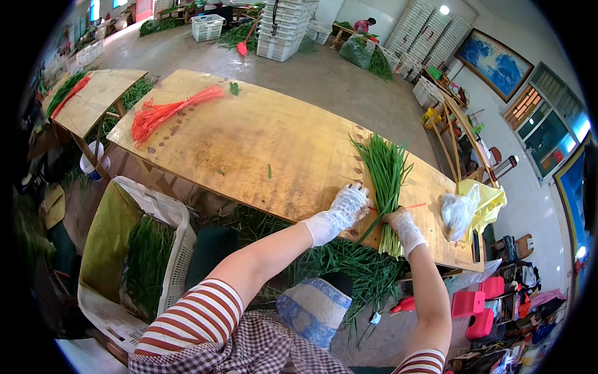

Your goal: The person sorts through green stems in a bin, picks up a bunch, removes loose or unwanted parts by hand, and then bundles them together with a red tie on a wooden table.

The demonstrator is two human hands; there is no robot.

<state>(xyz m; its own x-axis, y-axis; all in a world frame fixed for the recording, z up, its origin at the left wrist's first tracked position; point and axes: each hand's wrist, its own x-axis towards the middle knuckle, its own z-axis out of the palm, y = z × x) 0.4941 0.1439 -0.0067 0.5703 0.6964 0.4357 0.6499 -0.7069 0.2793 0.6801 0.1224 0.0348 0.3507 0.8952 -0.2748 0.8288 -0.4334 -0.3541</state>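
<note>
A bundle of green garlic chives [387,177] lies across the right part of the wooden table [274,137], leaves pointing away and pale stems toward me. My right hand [403,225], in a thin clear glove, is closed around the bundle near its stem end. A thin red tie [415,205] sticks out on the right of the chives, and a short red piece shows on the left. At that left piece, my gloved left hand [350,206] has its fingers curled in on the tie. Whatever part of it runs under the bundle is hidden.
Red ties [171,113] lie fanned at the table's far left. A clear plastic bag [460,212] and yellow bag [489,202] sit at the right end. Left of me stands a white crate [177,265] of greens. Loose leaves [355,271] cover the floor below the table.
</note>
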